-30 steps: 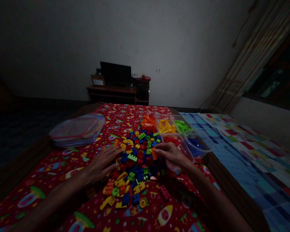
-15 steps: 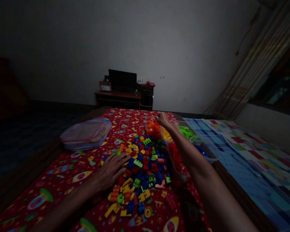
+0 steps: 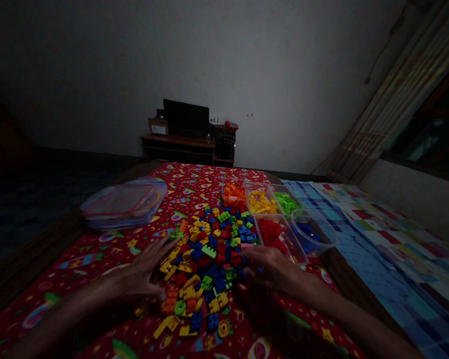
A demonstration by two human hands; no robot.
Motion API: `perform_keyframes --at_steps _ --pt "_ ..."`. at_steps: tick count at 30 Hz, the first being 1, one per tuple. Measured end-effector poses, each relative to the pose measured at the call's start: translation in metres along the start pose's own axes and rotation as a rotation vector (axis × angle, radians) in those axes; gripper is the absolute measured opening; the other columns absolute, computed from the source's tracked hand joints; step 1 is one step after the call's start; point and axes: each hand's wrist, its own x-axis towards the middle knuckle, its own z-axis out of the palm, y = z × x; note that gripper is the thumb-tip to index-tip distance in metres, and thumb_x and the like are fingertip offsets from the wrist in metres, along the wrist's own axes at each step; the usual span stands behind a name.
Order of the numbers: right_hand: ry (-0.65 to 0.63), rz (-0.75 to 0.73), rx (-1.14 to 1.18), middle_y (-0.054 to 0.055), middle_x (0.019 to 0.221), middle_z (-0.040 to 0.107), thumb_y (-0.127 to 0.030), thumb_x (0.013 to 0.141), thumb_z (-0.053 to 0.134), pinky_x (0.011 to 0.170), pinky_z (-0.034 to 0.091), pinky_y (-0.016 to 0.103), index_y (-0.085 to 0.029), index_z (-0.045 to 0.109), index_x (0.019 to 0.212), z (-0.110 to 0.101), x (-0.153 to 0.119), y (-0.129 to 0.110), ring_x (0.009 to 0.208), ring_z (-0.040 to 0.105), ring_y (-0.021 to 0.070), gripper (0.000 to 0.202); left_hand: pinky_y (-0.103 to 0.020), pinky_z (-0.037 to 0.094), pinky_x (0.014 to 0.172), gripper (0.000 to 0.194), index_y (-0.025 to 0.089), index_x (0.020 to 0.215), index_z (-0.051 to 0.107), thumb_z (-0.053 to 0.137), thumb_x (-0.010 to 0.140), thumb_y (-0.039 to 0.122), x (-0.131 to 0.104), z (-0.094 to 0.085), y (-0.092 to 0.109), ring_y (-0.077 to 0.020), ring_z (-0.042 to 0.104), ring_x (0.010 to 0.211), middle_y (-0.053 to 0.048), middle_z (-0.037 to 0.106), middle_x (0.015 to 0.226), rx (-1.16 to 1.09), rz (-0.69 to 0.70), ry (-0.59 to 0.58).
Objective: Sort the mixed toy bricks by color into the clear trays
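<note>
A loose pile of toy building bricks [image 3: 209,252] in mixed colours lies on a red patterned cloth [image 3: 108,299]. My left hand [image 3: 144,271] is at the pile's left edge, fingers spread, with nothing in it. At the right edge, my right hand [image 3: 273,267] hangs over the bricks, fingers reaching left and apart. No brick shows in it, though its underside is hidden. Just beyond this hand is a clear box with red bricks [image 3: 271,234]. Behind it are boxes with orange bricks [image 3: 235,196], yellow bricks [image 3: 262,202] and green bricks [image 3: 287,203].
Right of the red bricks' box stands a rounded clear tub [image 3: 333,243] with blue bricks. Stacked clear lids [image 3: 121,204] lie at the left. Beyond the cloth is a desk [image 3: 179,141] with a monitor [image 3: 186,117]. Blue checked bedding [image 3: 362,269] covers the right side.
My right hand has come back from above the orange and yellow boxes to the pile's right edge, and its fist has opened. My left hand has shifted slightly left, fingers spreading wider.
</note>
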Motion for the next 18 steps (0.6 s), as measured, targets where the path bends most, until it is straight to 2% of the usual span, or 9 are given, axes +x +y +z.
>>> perform_keyframes --at_steps 2,4,6,9,12,18 --pt "-0.028 -0.063 -0.067 0.015 0.148 0.037 -0.027 0.091 0.054 0.101 0.042 0.038 -0.025 0.038 0.143 0.02 -0.011 -0.015 0.134 0.038 0.0255 0.055 -0.053 0.038 0.103 0.12 0.031 0.15 0.021 0.076 0.049 0.067 0.002 0.012 0.012 -0.0458 0.019 0.14 -0.014 0.013 0.159 0.001 -0.004 0.033" --pt "-0.069 -0.1 -0.118 0.014 0.157 0.017 -0.03 0.091 0.054 0.11 0.033 0.046 -0.03 0.027 0.148 0.037 -0.008 -0.022 0.144 0.017 0.0278 0.063 -0.055 0.037 0.103 0.118 0.031 0.149 0.023 0.076 0.05 0.065 0.009 0.021 0.027 -0.0465 0.02 0.139 -0.015 0.013 0.159 -0.003 0.005 0.107" --pt "-0.091 -0.12 -0.131 0.013 0.159 0.012 -0.034 0.091 0.055 0.112 0.027 0.05 -0.031 0.027 0.148 0.049 0.003 -0.024 0.146 0.009 0.0289 0.063 -0.055 0.036 0.103 0.104 0.03 0.148 0.027 0.073 0.06 0.06 0.018 0.026 0.042 -0.0439 0.025 0.138 -0.014 0.019 0.157 -0.008 0.011 0.189" --pt "-0.06 -0.152 -0.107 0.013 0.158 0.013 -0.033 0.092 0.053 0.115 0.023 0.05 -0.028 0.03 0.147 0.058 0.02 -0.02 0.146 0.007 0.0271 0.059 -0.053 0.038 0.102 0.084 0.028 0.144 0.036 0.068 0.069 0.048 0.031 0.02 0.057 -0.0384 0.038 0.132 -0.014 0.036 0.149 -0.016 -0.012 0.298" --pt "0.047 -0.156 -0.071 0.013 0.157 0.017 -0.027 0.093 0.051 0.114 0.026 0.047 -0.025 0.034 0.144 0.063 0.029 -0.013 0.146 0.01 0.0248 0.054 -0.051 0.039 0.103 0.073 0.023 0.14 0.042 0.063 0.071 0.038 0.047 0.007 0.064 -0.0338 0.046 0.126 -0.013 0.048 0.14 -0.055 -0.001 0.334" --pt "0.224 -0.125 -0.022 0.02 0.141 0.043 -0.027 0.089 0.056 0.107 0.039 0.045 -0.017 0.044 0.134 0.068 0.046 0.001 0.14 0.03 0.0265 0.047 -0.042 0.044 0.102 0.068 0.017 0.131 0.05 0.058 0.064 0.023 0.083 -0.009 0.079 -0.0285 0.051 0.122 -0.013 0.053 0.132 -0.159 -0.013 0.391"
